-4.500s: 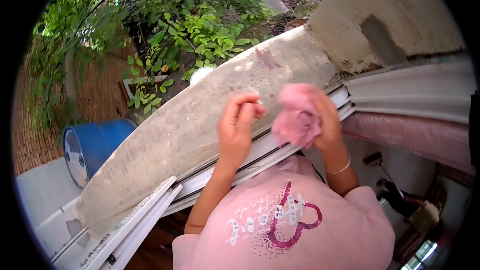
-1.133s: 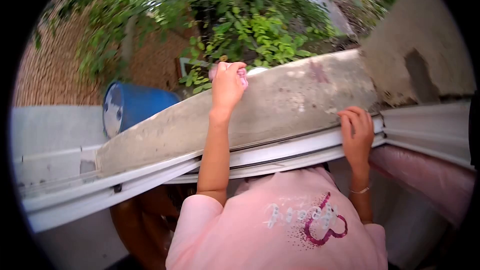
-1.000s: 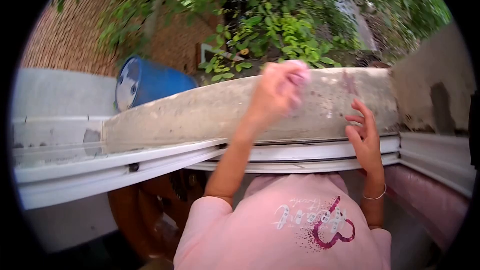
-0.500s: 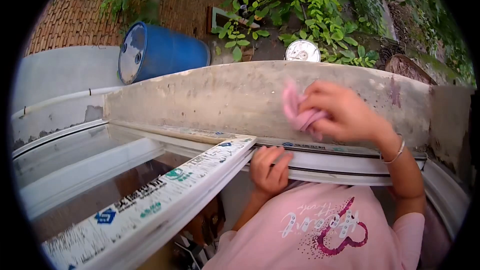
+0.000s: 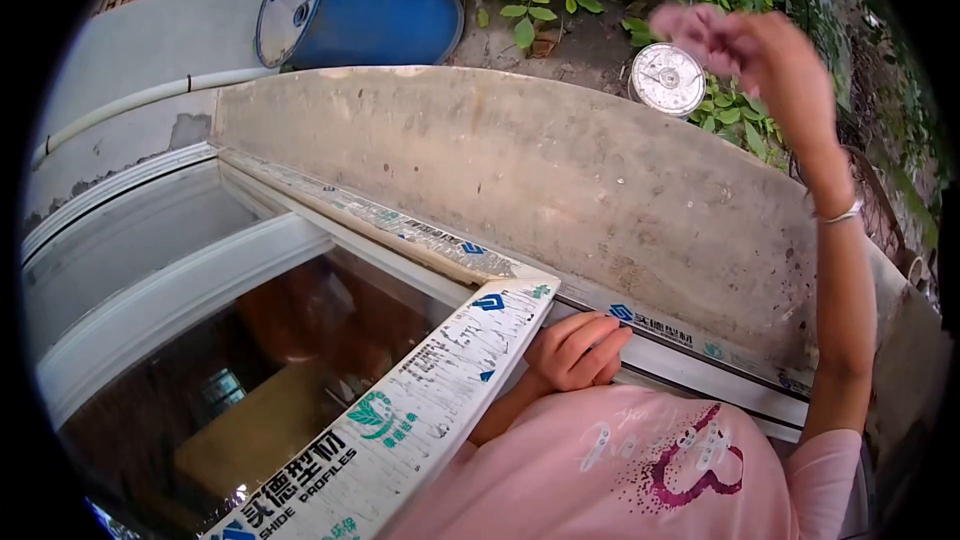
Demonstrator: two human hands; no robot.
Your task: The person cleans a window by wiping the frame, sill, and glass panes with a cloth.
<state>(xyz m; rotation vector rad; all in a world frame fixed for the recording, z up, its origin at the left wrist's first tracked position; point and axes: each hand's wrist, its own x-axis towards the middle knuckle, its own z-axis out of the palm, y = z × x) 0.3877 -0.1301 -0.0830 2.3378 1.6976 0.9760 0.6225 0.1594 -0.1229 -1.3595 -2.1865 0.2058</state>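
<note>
My right hand (image 5: 785, 65) is stretched out past the concrete sill (image 5: 500, 160), gripping a crumpled pink cloth (image 5: 690, 30). Hand and cloth are both blurred by motion, and they appear above a round white lid (image 5: 668, 80) outside. My left hand (image 5: 578, 350) has its fingers curled over the white window frame (image 5: 700, 365), close to the end of the sliding sash (image 5: 430, 385). Printed protective film, scratched and peeling, covers that sash. The left thumb is mostly hidden.
Beyond the sill a blue barrel (image 5: 385, 10) lies on its side, near a white pipe (image 5: 150, 95) along the wall. Leafy plants (image 5: 735, 120) grow at the right. Window glass (image 5: 330, 340) fills the lower left.
My right hand has swung outward and up with the pink cloth, from over the sill to beyond it. My left hand stays on the frame, its fingers drawn closer together. The view has tilted.
</note>
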